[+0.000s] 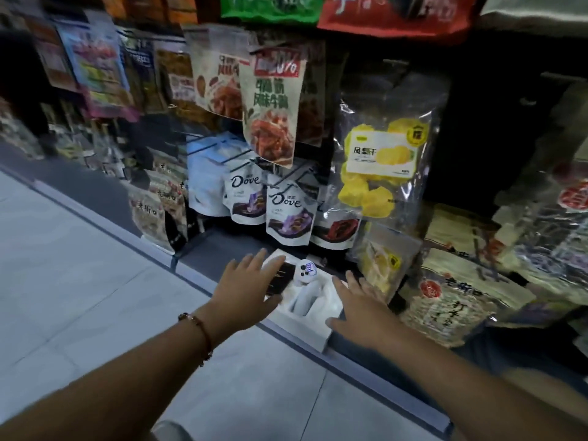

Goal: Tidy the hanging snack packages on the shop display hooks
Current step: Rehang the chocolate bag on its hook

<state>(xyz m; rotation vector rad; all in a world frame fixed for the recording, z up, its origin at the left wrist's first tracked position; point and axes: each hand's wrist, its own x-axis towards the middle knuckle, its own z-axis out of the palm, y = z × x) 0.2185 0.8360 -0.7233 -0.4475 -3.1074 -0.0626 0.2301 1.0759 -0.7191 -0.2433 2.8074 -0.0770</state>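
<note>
A white package [305,300] lies flat on the low grey base ledge [203,249] under the hooks, partly over its front edge. My left hand [248,281] hovers over its left side with fingers spread, above a dark patch on the package. My right hand [359,307] reaches in at its right side, fingers straight, thumb near the package's front corner. Neither hand grips anything. Above hang two white Dove pouches [288,211], a beige meat-snack bag [270,113] and a clear bag of yellow dried fruit [381,151].
More snack bags hang at the left [95,65] and right [458,300] of the rack. Bare wire hooks [219,148] stick out above the Dove pouches. Pale floor tiles [79,281] spread out at the left in front of the ledge.
</note>
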